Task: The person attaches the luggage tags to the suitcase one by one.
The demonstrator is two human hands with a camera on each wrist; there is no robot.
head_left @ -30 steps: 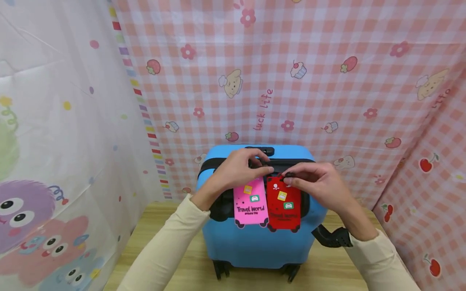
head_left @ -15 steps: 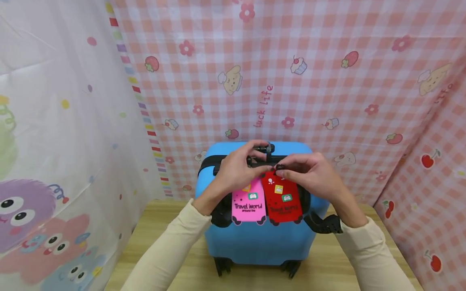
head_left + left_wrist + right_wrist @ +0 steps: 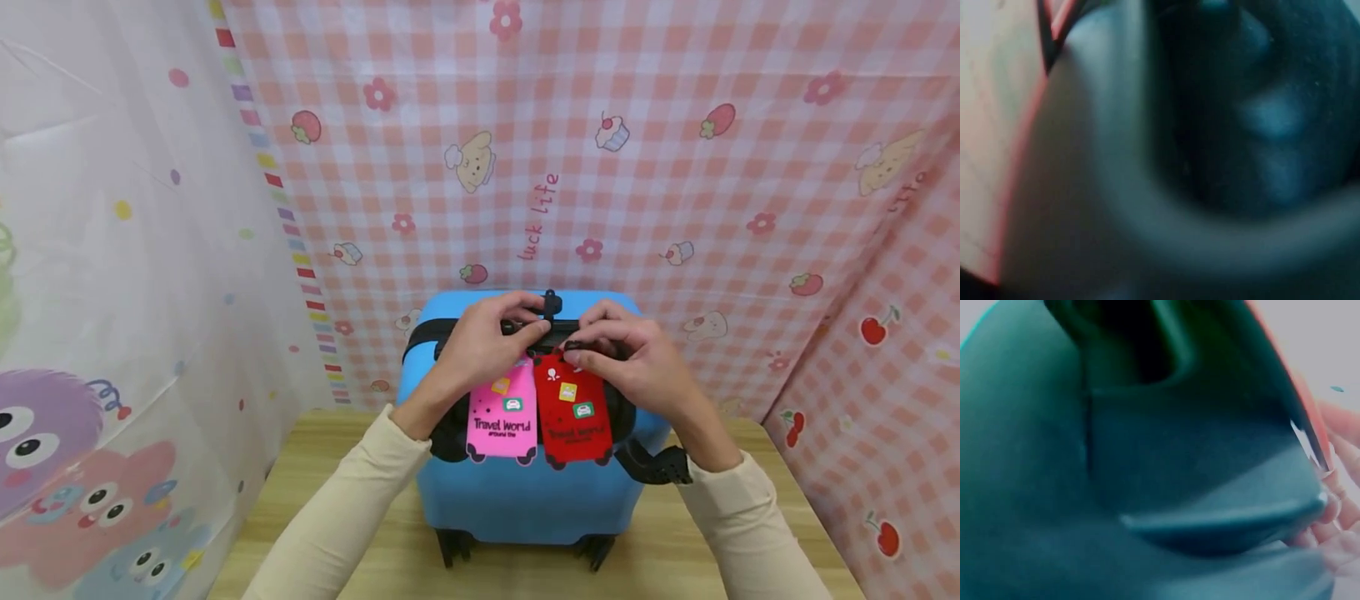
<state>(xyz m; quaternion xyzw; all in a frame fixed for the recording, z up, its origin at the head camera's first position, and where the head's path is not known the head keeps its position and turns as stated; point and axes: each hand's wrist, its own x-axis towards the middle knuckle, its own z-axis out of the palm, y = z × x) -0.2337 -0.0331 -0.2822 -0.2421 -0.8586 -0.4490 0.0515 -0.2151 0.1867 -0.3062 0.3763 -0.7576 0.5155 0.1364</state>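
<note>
In the head view a blue suitcase [image 3: 525, 500] stands upright, with a pink luggage tag [image 3: 502, 417] and a red luggage tag [image 3: 573, 421] side by side on its near face. My left hand [image 3: 483, 346] is above the pink tag, thumb and fingers curled at a black strap [image 3: 551, 304] that sticks up by the suitcase's black handle. With thumb and forefinger, my right hand [image 3: 637, 354] pinches a small black piece at the red tag's top. The right wrist view catches the red tag's edge [image 3: 1313, 415] beside blurred fingers [image 3: 1335, 544]; the left wrist view is mostly dark blur.
The suitcase is on a wood-grain surface [image 3: 322, 500]. Behind it hangs a pink checked curtain [image 3: 637, 192]; a white cartoon curtain [image 3: 150, 275] borders the left, and a cherry-print one [image 3: 892, 417] the right. A black band [image 3: 660, 462] sits by the right sleeve.
The black strap has come up beside the left fingertips. The left thumb has risen from the tags' tops toward it. The right hand and red tag have shifted slightly left and up.
</note>
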